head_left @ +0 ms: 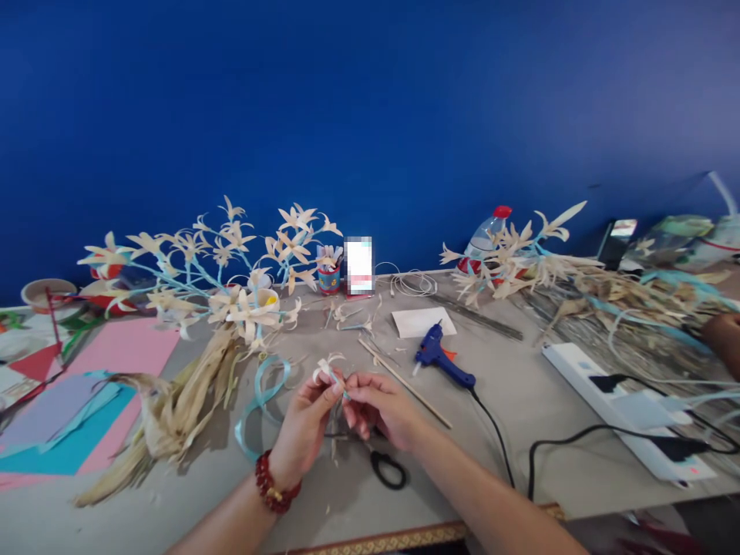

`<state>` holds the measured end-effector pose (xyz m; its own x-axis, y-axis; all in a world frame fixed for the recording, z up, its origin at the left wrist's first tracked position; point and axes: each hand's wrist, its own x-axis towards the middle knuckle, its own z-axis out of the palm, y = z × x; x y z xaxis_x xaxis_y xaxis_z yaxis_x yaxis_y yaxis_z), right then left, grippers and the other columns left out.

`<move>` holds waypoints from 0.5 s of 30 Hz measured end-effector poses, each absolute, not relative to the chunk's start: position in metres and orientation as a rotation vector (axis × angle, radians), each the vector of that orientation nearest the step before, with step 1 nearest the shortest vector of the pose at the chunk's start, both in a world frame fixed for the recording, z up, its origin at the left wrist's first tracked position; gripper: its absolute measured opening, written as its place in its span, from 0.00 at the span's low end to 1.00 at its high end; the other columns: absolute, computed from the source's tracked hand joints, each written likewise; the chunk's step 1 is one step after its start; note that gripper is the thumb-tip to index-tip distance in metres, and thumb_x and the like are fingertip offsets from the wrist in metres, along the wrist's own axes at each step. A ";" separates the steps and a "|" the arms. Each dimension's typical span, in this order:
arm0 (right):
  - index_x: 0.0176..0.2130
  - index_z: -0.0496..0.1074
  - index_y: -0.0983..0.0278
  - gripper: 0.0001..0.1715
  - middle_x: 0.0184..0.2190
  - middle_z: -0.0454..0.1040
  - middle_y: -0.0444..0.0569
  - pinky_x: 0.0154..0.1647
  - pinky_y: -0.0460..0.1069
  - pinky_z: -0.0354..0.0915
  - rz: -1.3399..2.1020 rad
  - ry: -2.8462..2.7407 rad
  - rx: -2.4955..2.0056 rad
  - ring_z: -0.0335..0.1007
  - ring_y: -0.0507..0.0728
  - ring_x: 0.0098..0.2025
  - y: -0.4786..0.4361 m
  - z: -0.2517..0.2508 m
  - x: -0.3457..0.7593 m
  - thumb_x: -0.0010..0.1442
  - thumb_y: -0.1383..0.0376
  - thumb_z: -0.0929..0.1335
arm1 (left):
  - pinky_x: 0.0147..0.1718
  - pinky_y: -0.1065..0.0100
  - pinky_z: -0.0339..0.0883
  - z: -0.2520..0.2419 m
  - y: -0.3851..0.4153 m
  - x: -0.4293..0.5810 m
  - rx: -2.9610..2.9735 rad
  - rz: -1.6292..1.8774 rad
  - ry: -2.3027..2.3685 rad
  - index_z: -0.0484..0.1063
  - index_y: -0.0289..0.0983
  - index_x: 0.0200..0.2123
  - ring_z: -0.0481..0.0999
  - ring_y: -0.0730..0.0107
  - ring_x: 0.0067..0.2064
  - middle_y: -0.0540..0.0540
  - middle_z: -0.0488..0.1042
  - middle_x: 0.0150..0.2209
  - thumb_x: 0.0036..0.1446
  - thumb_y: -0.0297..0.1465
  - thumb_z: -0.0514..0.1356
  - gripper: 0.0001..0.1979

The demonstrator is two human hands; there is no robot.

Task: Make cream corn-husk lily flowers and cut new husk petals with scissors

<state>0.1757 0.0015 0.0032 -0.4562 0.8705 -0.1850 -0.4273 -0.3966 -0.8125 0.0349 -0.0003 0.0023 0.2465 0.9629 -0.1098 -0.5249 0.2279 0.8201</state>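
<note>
My left hand [305,425], with a red bead bracelet at the wrist, pinches a small cream corn-husk flower [327,368] at its base. My right hand [377,405] meets it from the right, fingers closed on the same flower's stem, where a bit of light blue ribbon shows. Both hands hover just above the grey table [520,401]. Black-handled scissors [386,466] lie under my right wrist. A loop of light blue ribbon [261,401] lies left of my left hand.
A blue glue gun [442,358] with a black cord lies right of my hands, beside a thin wooden stick [405,383]. Dried corn husks [173,416], finished husk-flower branches [231,270], coloured paper [86,401], a white power strip [624,408] and another person's hand [725,343] surround the work area.
</note>
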 end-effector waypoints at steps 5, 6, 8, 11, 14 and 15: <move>0.29 0.69 0.67 0.12 0.16 0.73 0.43 0.12 0.40 0.55 2.136 -0.804 -0.687 0.59 0.46 0.11 0.004 0.002 0.177 0.54 0.59 0.69 | 0.37 0.70 0.66 0.002 0.000 0.032 0.831 1.241 0.764 0.74 0.36 0.28 0.69 0.73 0.33 0.50 0.70 0.32 0.50 0.29 0.67 0.05; 0.29 0.69 0.67 0.12 0.16 0.73 0.43 0.12 0.40 0.54 2.170 -0.782 -0.653 0.58 0.46 0.11 0.004 0.002 0.178 0.54 0.60 0.69 | 0.37 0.70 0.65 0.002 0.000 0.031 0.841 1.253 0.773 0.74 0.36 0.28 0.69 0.73 0.33 0.50 0.71 0.31 0.49 0.29 0.67 0.05; 0.29 0.69 0.67 0.11 0.16 0.72 0.43 0.12 0.41 0.53 2.233 -0.739 -0.581 0.57 0.46 0.10 0.004 0.003 0.179 0.54 0.61 0.69 | 0.38 0.69 0.65 0.002 0.000 0.030 0.857 1.271 0.795 0.74 0.36 0.27 0.70 0.72 0.33 0.50 0.71 0.30 0.49 0.30 0.67 0.06; 0.30 0.70 0.68 0.10 0.16 0.73 0.44 0.12 0.40 0.52 2.304 -0.705 -0.493 0.56 0.46 0.11 0.004 0.004 0.180 0.55 0.62 0.68 | 0.37 0.68 0.64 0.002 0.000 0.029 0.880 1.277 0.819 0.74 0.36 0.27 0.70 0.72 0.32 0.50 0.72 0.28 0.49 0.32 0.67 0.06; 0.32 0.71 0.69 0.11 0.17 0.73 0.45 0.13 0.41 0.52 2.309 -0.716 -0.493 0.57 0.46 0.11 0.004 0.007 0.181 0.56 0.62 0.68 | 0.38 0.68 0.64 0.002 0.001 0.028 0.894 1.308 0.826 0.74 0.36 0.28 0.70 0.71 0.32 0.50 0.72 0.28 0.50 0.32 0.67 0.06; 0.33 0.72 0.70 0.12 0.17 0.73 0.45 0.13 0.41 0.53 2.296 -0.731 -0.519 0.57 0.46 0.11 0.004 0.008 0.180 0.56 0.61 0.68 | 0.38 0.68 0.64 0.001 0.001 0.028 0.897 1.324 0.826 0.74 0.36 0.28 0.70 0.71 0.33 0.49 0.73 0.29 0.50 0.31 0.67 0.06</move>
